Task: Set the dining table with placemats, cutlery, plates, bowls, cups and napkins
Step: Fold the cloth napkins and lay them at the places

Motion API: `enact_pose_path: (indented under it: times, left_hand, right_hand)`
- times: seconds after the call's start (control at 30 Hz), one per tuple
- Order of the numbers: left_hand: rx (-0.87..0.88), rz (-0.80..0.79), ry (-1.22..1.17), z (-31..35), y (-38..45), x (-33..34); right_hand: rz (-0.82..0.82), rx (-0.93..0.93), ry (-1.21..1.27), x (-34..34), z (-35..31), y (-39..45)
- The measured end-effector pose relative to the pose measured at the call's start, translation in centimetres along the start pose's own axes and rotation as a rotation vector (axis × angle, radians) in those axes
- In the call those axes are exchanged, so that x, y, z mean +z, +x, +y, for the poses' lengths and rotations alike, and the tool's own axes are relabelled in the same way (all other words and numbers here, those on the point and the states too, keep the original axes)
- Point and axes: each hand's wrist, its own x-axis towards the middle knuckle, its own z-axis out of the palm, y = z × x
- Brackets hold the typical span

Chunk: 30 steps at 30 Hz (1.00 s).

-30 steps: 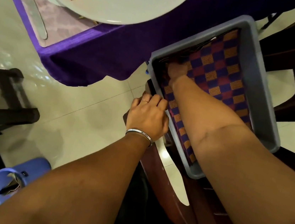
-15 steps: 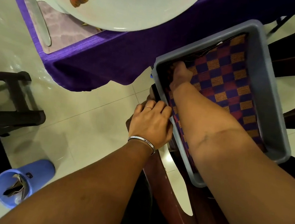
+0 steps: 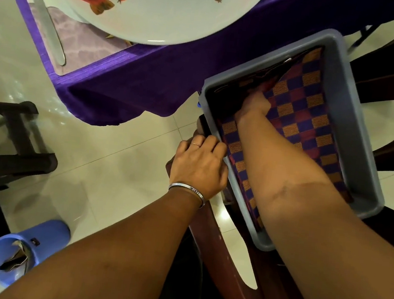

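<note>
- Right now my right hand (image 3: 255, 104) is down in the far corner of the grey bin (image 3: 355, 144), fingers dug into the checked cloth (image 3: 302, 112). They seem to pinch a fold of it, but the fingertips are hidden, so I cannot tell for certain what they hold.
- My left hand (image 3: 200, 164) curls over the bin's near rim and steadies it. The bin sits on a dark wooden chair (image 3: 220, 271) just beside the table, not on it.
- Biggest risk as I see it: the bin overhangs the chair's edge. If I pull the cloth up hard while my left hand slackens, the bin could tip or slide off toward the tiled floor (image 3: 105, 163).
- Something dark lies along the bin's far wall under the cloth. I cannot make out what it is. Lifting the cloth carelessly could drag it out too.
- My right forearm lies across most of the cloth, so raising one corner may bunch it rather than free it.
- On the table, the rose-patterned plate (image 3: 158, 8) sits close to the edge of the purple tablecloth (image 3: 150, 76), with a knife (image 3: 48, 21) beside it on a pale placemat (image 3: 84, 46). A cloth swung up from below could catch the tablecloth's hanging hem and shift that setting.
</note>
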Motion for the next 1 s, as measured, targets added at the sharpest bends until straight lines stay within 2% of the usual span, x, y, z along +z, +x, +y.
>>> enact_pose_path:
  times: [0.03, 0.07, 0.1, 0.13, 0.2, 0.3, 0.43, 0.63, 0.73, 0.83, 1.0]
  left_hand:
    - [0.001, 0.012, -0.007, 0.0, 0.0, -0.1]
    - [0.002, 0.023, -0.012, 0.1, 0.0, -0.1]
    - [-0.001, 0.027, -0.016, 0.0, 0.0, -0.1]
    - [-0.003, 0.023, -0.023, 0.1, 0.0, -0.3]
    - [-0.024, -0.037, -0.047, 0.2, 0.1, -0.8]
    - [-0.037, -0.141, -0.051, 0.4, 0.0, -2.0]
    - [0.104, -0.173, -0.138, 3.0, -1.7, -5.7]
    - [0.515, 0.288, -0.278, 10.4, -5.3, -18.2]
    - [0.663, 0.348, -0.301, 12.5, -7.0, -25.8]
    - [0.615, 0.333, -0.365, 12.4, -8.2, -33.6]
    - [0.447, 0.358, -0.341, 8.9, -12.0, -46.0]
  right_hand:
    - [0.001, 0.138, 0.264, -0.8, -0.7, -0.7]
    - [-0.006, 0.192, 0.379, -2.1, -0.6, -1.8]
    - [-0.012, 0.203, 0.421, -3.5, -0.3, -3.1]
    - [0.091, 0.177, 0.430, -4.8, 0.2, -3.7]
    - [0.199, 0.059, 0.293, -7.7, 0.8, -5.5]
    - [0.092, -0.138, 0.003, -13.6, 0.9, -9.7]
    - [-0.050, -0.424, -0.292, -22.3, -0.2, -16.4]
    - [-0.130, -0.894, -0.615, -32.1, -5.1, -29.7]
    - [-0.186, -1.054, -0.716, -35.0, -8.2, -35.7]
    - [-0.110, -1.215, -0.748, -37.2, -11.9, -41.2]
    - [-0.061, -1.498, -0.551, -39.7, -17.9, -50.6]
